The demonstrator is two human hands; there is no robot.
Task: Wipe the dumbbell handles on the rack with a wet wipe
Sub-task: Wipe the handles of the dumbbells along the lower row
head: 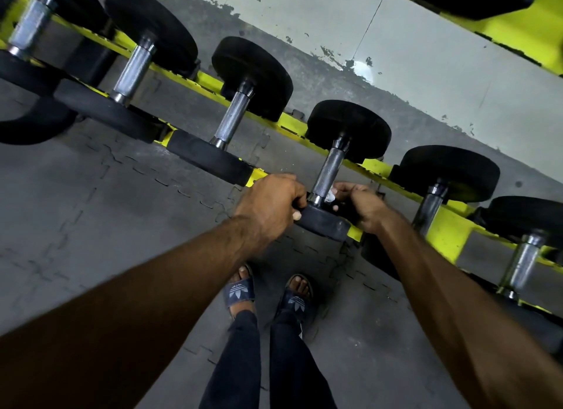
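Note:
A black dumbbell with a knurled metal handle (329,171) lies on the yellow rack (292,125) in front of me. My left hand (269,203) grips the near black head (323,221) of this dumbbell from the left. My right hand (361,206) sits at the right of the handle's near end and pinches a small white wet wipe (330,195) against the base of the handle. Most of the wipe is hidden under the fingers.
More dumbbells line the rack: three to the left (234,116) and two to the right (434,201). An upper yellow shelf (518,21) hangs at the top right. A grey wall stands behind. My sandalled feet (268,289) stand on grey interlocking floor mats.

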